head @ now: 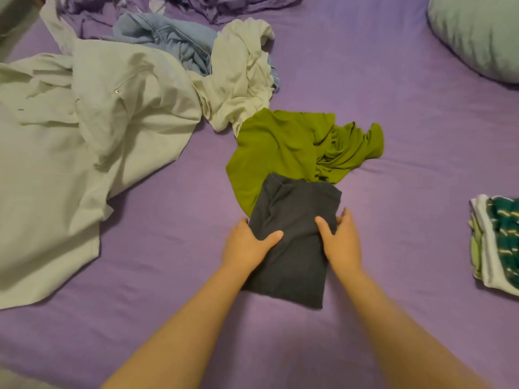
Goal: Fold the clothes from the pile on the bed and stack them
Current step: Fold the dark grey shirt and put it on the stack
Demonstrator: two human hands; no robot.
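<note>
Gripping dark folded garment point(292, 237), both hands

Head view, down onto bed point(393, 108)

Dark grey garment point(292, 237), folded into a narrow rectangle, flat on purple bed sheet point(393, 108); its far end overlaps crumpled olive-green top point(283, 144). Beyond that, loose pile: twisted cream garment point(238, 77), rumpled light-blue denim piece point(168, 37), big pale-green shirt point(92, 130) spread out at left, snap buttons showing. At right edge, folded stack point(497, 242): dark green patterned piece on white and light-green ones
</note>
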